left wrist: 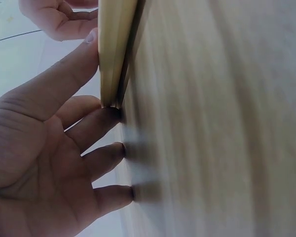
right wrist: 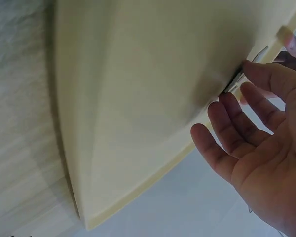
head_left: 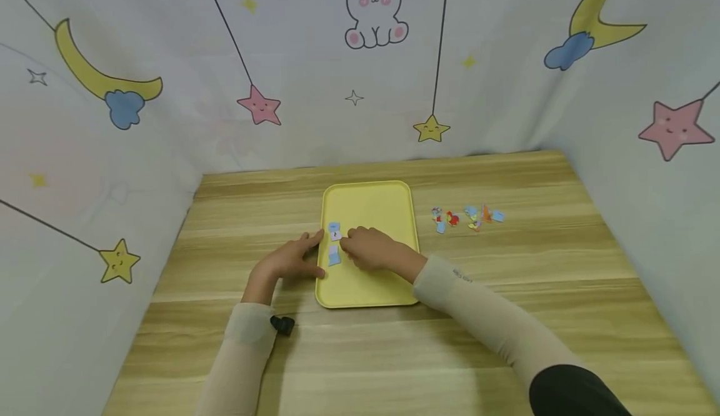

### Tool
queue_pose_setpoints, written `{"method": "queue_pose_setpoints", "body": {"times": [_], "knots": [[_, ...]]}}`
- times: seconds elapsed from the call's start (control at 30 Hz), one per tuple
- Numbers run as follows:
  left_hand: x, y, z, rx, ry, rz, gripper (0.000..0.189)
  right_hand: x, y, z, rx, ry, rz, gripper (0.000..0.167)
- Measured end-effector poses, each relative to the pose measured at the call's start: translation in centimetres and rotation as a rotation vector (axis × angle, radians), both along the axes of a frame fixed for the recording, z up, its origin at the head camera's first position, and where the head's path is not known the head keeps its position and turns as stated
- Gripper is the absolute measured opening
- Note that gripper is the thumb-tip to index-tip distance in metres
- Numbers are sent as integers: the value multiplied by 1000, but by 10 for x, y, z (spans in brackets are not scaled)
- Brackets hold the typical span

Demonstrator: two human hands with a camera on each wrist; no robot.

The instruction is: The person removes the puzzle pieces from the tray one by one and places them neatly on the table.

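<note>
A yellow tray (head_left: 365,288) lies on the wooden table. Along its left side are small flat picture pieces: a blue-and-white one (head_left: 334,226), a pale one with a dark mark (head_left: 335,236) just below, and a pink-and-blue one (head_left: 334,256) nearer me. My right hand (head_left: 368,247) reaches over the tray from the right, fingers bent; in the right wrist view its thumb and forefinger pinch at the edge of a thin flat piece (right wrist: 234,81). My left hand (head_left: 289,258) spreads at the tray's left rim, thumb and fingers touching the edge.
Right of the tray lie several small colourful cutouts, among them a red one (head_left: 452,218), an orange one (head_left: 487,214) and a blue one (head_left: 498,216). A white cloth wall (head_left: 315,135) printed with moons and stars encloses the back and sides of the wooden table (head_left: 562,291).
</note>
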State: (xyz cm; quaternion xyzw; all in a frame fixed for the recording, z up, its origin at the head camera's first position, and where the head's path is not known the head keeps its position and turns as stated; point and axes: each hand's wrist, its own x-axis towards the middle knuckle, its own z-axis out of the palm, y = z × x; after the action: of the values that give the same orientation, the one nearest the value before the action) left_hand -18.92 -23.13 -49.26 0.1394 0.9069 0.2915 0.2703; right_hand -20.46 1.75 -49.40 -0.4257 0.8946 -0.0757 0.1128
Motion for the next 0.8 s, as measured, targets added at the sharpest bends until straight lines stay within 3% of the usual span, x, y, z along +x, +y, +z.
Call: {"method": "queue_pose_setpoints", "body": {"times": [0.2,0.43,0.8], "knots": [[3,0,0,9,-9,-7,105,3,3,0,-18,-49,-21,21],[5,-1,0,18,-1,-26,104,1,19,13,-100,-82,-88,37],[6,-5,-2,28,4,-31,106,-7,78,27,-269,-71,-201,33]]}}
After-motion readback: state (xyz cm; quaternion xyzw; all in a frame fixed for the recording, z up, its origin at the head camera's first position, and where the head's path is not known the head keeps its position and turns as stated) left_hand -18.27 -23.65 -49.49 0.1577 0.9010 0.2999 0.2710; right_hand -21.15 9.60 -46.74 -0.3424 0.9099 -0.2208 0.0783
